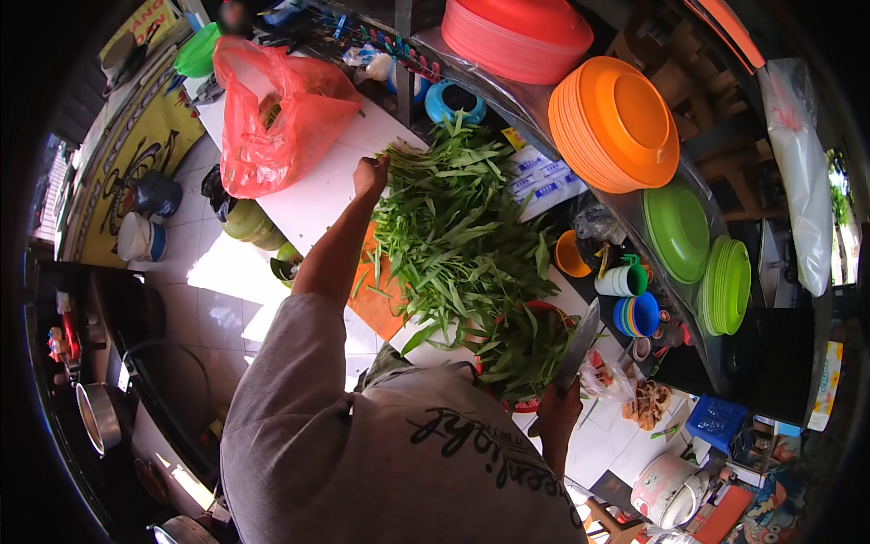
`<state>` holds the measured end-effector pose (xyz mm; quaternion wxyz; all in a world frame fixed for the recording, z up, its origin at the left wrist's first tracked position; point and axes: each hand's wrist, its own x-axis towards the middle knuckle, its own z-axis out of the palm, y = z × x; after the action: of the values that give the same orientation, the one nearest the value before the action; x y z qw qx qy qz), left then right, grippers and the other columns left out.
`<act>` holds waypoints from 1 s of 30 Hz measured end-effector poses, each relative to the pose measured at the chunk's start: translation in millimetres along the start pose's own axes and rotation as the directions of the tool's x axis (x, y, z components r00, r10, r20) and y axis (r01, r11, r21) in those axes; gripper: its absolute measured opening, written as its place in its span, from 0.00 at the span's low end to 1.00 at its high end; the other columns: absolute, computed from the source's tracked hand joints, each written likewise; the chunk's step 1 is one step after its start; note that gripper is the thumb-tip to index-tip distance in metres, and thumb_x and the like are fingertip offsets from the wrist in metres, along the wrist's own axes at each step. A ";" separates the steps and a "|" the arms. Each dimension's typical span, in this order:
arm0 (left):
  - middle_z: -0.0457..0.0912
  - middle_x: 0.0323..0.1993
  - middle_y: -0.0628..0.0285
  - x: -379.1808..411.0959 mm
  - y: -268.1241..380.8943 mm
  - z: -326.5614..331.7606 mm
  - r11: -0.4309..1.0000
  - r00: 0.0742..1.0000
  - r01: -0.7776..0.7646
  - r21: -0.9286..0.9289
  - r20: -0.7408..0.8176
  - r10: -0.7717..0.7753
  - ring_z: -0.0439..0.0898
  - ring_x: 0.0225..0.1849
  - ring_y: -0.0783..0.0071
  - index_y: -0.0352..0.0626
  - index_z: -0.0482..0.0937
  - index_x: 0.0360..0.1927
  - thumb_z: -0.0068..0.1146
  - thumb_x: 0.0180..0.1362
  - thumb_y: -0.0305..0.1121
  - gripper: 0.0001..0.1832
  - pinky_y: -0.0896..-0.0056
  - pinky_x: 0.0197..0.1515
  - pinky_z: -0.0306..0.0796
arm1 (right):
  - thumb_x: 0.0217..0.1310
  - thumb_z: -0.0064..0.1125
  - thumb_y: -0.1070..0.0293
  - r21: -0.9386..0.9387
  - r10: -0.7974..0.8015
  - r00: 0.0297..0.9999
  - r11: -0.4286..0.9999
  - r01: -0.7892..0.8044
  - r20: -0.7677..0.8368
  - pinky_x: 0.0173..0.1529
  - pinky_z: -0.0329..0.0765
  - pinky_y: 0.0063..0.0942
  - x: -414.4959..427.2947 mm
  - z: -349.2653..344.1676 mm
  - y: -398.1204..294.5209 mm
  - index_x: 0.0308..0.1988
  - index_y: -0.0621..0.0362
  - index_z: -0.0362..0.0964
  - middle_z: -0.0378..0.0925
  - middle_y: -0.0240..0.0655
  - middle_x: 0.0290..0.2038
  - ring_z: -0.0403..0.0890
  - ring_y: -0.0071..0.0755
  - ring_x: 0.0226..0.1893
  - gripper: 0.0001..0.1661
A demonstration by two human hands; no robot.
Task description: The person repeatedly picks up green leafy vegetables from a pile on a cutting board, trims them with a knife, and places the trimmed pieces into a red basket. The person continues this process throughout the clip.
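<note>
My left hand (371, 177) is closed at the stem ends of a big heap of leafy greens, which look like water spinach (462, 224). The heap covers much of an orange cutting board (370, 299), where a few cut stem pieces lie. In my right hand (559, 415) is a broad-bladed kitchen knife (576, 347), its blade pointing away from me. Beside the blade, more leaves (527, 353) fill a red basket (523, 406) close to my body.
A red plastic bag (285, 122) rests on the white table (306, 194). Stacked orange plates (615, 126), red plates (516, 34) and green plates (727, 285) line a shelf at right. Colored cups (635, 315) stand below it. A rice cooker (669, 489) sits lower right.
</note>
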<state>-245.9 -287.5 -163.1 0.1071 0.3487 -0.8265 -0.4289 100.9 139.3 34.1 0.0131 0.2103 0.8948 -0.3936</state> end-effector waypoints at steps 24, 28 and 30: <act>0.80 0.27 0.69 -183.9 231.5 -175.1 0.420 0.478 -0.512 -0.749 0.158 0.864 0.76 0.31 0.85 0.36 0.76 0.34 0.61 0.60 0.28 0.06 0.82 0.36 0.70 | 0.59 0.52 0.76 0.274 -0.307 0.951 0.912 0.304 -0.033 0.33 0.75 0.27 -1.6 -21.3 -34.4 0.50 0.67 0.72 0.82 0.42 0.31 0.81 0.29 0.26 0.18; 0.79 0.32 0.66 -270.4 230.2 -164.3 0.485 0.180 -0.395 -0.780 0.452 0.873 0.77 0.36 0.81 0.38 0.76 0.35 0.62 0.58 0.24 0.05 0.78 0.40 0.71 | 0.66 0.49 0.76 0.562 -0.396 0.917 0.747 0.354 -0.051 0.21 0.63 0.18 -0.2 -31.5 -77.1 0.56 0.66 0.65 0.68 0.27 0.21 0.64 0.14 0.15 0.19; 0.78 0.31 0.67 -313.2 221.1 -155.4 0.546 0.063 -0.317 -0.776 0.557 0.828 0.76 0.35 0.83 0.38 0.77 0.33 0.64 0.56 0.24 0.06 0.78 0.38 0.71 | 0.66 0.50 0.75 0.658 -0.360 0.933 0.701 0.276 -0.009 0.20 0.63 0.18 -5.5 -37.8 -95.5 0.55 0.66 0.64 0.67 0.27 0.22 0.64 0.15 0.15 0.19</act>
<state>-49.2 -90.7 143.0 -0.1165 -0.3610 -0.6725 -0.6355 74.4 106.7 127.9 -0.0748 0.0198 0.7228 -0.6867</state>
